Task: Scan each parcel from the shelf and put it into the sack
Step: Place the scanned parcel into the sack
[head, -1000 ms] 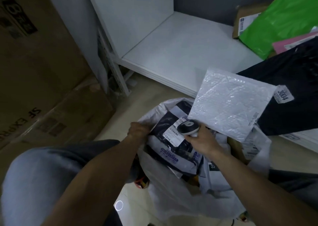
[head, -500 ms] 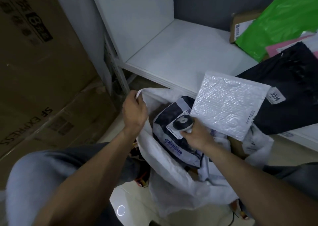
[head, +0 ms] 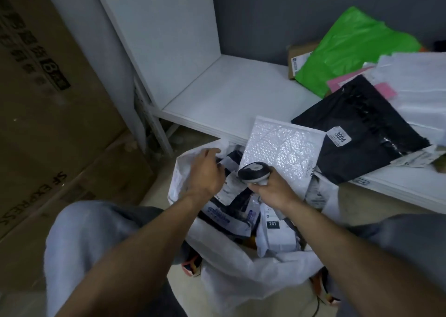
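Two hands: the left hand (head: 205,172) grips the sack's far rim; the right hand (head: 272,191) is wrapped round the scanner's handle.
One scanner (head: 253,170): its head is tilted over the sack's mouth, just in front of the bubble mailer.
One sack (head: 241,280): white, open on the floor between the knees.
Parcels in it: at least three. These are a blue-and-white bag (head: 217,211), a white one marked 231 (head: 277,237), and a bubble mailer (head: 282,152) upright at the far side. I cannot tell whether a hand holds the mailer.
One shelf (head: 229,94): five parcels lie at its right. From the front they are a black bag (head: 362,123) overhanging the edge, a pink one (head: 342,82), a white one (head: 422,87), a green bag (head: 350,48) and a brown carton (head: 298,56).
Change: half a second ago the left hand held the rim further from the scanner. A second ago it was at the near rim.
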